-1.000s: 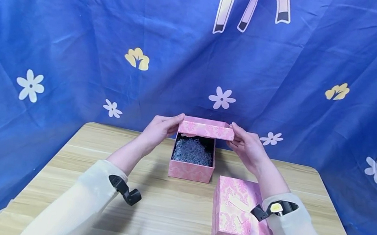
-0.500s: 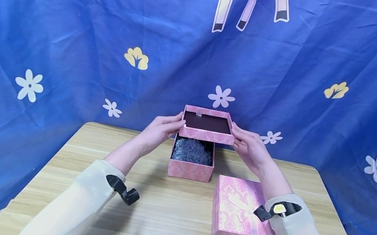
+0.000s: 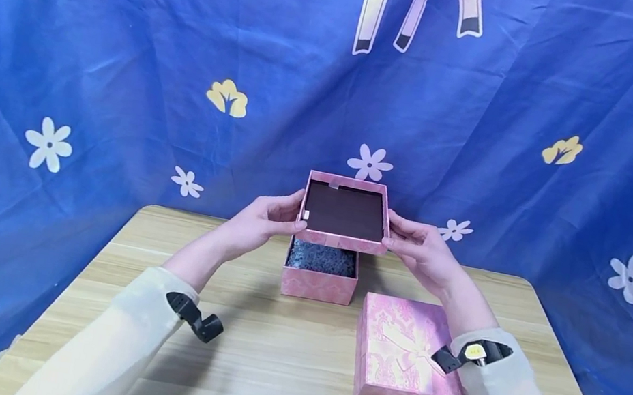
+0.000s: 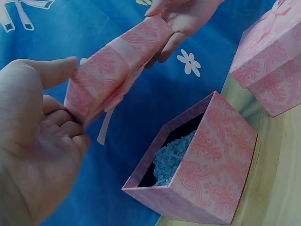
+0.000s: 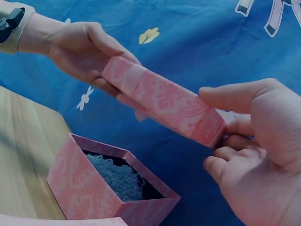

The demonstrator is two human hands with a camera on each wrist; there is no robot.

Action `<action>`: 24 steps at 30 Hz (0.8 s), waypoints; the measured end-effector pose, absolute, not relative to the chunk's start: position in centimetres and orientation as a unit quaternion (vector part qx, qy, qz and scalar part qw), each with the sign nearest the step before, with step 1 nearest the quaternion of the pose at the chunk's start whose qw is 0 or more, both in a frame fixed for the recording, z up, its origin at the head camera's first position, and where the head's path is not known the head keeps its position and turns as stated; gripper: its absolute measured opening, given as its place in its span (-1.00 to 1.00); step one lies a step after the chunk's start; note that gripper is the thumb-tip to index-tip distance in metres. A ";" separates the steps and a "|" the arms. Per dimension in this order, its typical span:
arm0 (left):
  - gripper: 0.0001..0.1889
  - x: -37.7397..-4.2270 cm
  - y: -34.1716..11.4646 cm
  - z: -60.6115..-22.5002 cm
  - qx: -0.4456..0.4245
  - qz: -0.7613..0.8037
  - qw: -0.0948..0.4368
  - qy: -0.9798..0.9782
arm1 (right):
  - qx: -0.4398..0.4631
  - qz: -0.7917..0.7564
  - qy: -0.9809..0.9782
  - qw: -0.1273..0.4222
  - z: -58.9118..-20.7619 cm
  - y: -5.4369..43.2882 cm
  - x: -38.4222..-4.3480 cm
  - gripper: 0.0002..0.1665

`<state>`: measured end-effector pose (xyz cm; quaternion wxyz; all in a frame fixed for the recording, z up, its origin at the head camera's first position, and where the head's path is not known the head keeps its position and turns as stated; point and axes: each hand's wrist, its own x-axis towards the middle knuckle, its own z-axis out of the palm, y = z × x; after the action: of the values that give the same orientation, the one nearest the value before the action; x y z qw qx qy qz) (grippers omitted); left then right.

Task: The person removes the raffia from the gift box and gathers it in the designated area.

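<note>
Between both hands a pink patterned box lid (image 3: 342, 241) is held up, its dark inside facing the head camera. My left hand (image 3: 263, 222) grips the lid's left end, thumb on the near edge and fingers beneath. At the opposite end my right hand (image 3: 423, 250) grips it the same way. Below and behind the lid stands the pink box (image 3: 317, 286), uncovered, with blue-grey shredded paper (image 3: 322, 258) inside. From the lid's outer face a ribbon (image 4: 106, 127) hangs in the left wrist view. Lid and box are apart.
A second pink box (image 3: 409, 357), covered and tied with a bow, sits at the right of the wooden table (image 3: 264, 369), under my right forearm. Close behind the table hangs a blue curtain (image 3: 140, 93) with printed flowers.
The lid has tipped so that its dark inside faces up toward the head camera, and it has come slightly nearer. Both hands have turned with it. The boxes have not moved.
</note>
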<state>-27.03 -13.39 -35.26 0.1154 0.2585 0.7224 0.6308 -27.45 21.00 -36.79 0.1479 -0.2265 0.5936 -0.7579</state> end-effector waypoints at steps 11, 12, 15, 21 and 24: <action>-0.12 -26.9 -14.1 -35.9 0.286 0.627 0.138 0.712 | -0.235 -0.748 0.602 0.151 -37.2 21.0 -27.1 -0.17; -0.11 -26.9 -14.1 -36.0 0.287 0.629 0.138 0.710 | -0.236 -0.748 0.602 0.151 -37.2 20.9 -27.1 -0.17; -0.11 -26.9 -14.3 -36.1 0.290 0.632 0.138 0.706 | -0.242 -0.748 0.599 0.152 -37.3 20.8 -27.0 -0.15; -0.14 -26.7 -14.6 -36.6 0.304 0.640 0.136 0.692 | -0.253 -0.747 0.597 0.149 -37.7 20.6 -26.9 -0.15; -0.17 -26.6 -14.8 -36.7 0.303 0.643 0.135 0.690 | -0.253 -0.745 0.599 0.148 -37.7 20.4 -26.7 -0.15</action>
<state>-26.63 -14.81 -36.70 0.1352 0.3029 0.6899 0.6434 -26.72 20.37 -37.75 0.1483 -0.2525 0.5993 -0.7450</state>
